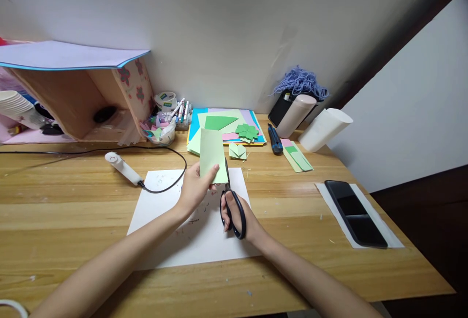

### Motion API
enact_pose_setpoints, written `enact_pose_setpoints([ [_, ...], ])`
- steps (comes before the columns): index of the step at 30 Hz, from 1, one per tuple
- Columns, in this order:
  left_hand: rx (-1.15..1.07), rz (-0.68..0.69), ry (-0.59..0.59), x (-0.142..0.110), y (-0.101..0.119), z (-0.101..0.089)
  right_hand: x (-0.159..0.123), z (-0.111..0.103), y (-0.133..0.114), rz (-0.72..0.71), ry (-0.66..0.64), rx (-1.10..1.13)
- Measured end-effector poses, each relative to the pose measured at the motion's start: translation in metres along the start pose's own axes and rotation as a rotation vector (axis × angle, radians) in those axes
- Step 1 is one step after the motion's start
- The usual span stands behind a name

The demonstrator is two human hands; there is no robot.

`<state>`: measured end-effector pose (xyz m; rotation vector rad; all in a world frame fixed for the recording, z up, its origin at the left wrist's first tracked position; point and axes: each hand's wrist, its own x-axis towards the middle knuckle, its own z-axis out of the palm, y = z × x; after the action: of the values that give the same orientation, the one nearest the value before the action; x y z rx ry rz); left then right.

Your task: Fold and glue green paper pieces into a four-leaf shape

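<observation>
My left hand [195,186] pinches the lower edge of a light green paper sheet [211,152] and holds it upright over the white sheet [161,211] on the wooden desk. My right hand [239,215] has its fingers through the black handles of a pair of scissors [231,201]. The scissor blades point up along the right edge of the green paper, at its lower right corner.
A stack of coloured paper [193,123] with green folded shapes [246,132] lies behind. A white device [122,166] with a black cable lies left; a blue utility knife [275,140], white rolls [323,128] and a black phone [354,213] are right. A cardboard box [73,99] stands far left.
</observation>
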<state>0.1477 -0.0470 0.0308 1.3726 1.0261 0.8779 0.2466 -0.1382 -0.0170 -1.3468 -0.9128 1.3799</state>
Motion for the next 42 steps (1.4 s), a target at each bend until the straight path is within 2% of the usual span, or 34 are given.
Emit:
enact_pose_setpoints([
  [8,-0.01,-0.015,-0.023,-0.001,-0.0045,0.001,-0.0017,0.0011,0.0014,-0.019,0.031,0.015],
  [12,-0.014,-0.018,-0.036,-0.0015,-0.0041,0.0013,0.0008,0.0007,0.0029,0.023,0.027,0.032],
  [18,-0.042,-0.037,-0.123,-0.0022,-0.0088,0.0023,0.0005,-0.0002,-0.0034,0.01,0.054,0.007],
  [27,-0.06,-0.07,-0.115,-0.0056,-0.004,0.0037,-0.0002,0.001,0.0026,-0.045,0.086,0.029],
  [42,-0.047,-0.129,-0.168,-0.0099,-0.0026,0.0073,-0.0002,-0.0036,0.0,-0.071,0.1,-0.015],
])
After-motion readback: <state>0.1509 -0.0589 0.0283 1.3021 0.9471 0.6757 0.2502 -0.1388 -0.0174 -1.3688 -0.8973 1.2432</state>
